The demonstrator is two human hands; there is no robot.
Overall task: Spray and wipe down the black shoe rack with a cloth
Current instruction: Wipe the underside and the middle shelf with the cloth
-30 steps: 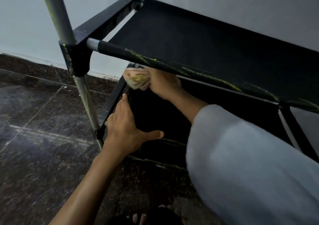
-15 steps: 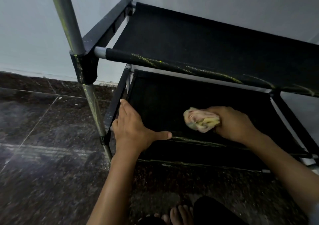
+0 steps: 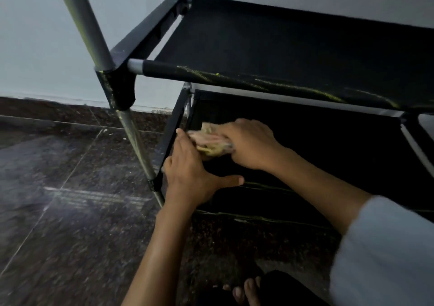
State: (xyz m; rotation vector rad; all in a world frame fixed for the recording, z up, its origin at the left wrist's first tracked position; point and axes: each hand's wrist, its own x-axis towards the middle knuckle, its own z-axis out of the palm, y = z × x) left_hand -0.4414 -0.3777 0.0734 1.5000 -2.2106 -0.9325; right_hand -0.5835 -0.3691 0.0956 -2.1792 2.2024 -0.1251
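The black shoe rack (image 3: 281,47) stands against a pale wall, with two fabric shelves on grey metal poles. My right hand (image 3: 249,143) grips a crumpled yellowish-pink cloth (image 3: 211,142) and presses it on the left end of the lower shelf (image 3: 328,146). My left hand (image 3: 190,174) lies flat with straight fingers on the lower shelf's front left corner, thumb spread along the front bar, fingertips touching the cloth. No spray bottle is in view.
A dark speckled tiled floor (image 3: 70,212) spreads to the left and in front. The rack's front left pole (image 3: 131,129) stands just left of my left hand. My bare toes (image 3: 244,291) show at the bottom edge. The upper shelf overhangs the lower one.
My right hand has swept the cloth along the lower shelf, out to the middle and back left until it meets my left hand. My left hand has stayed on the corner.
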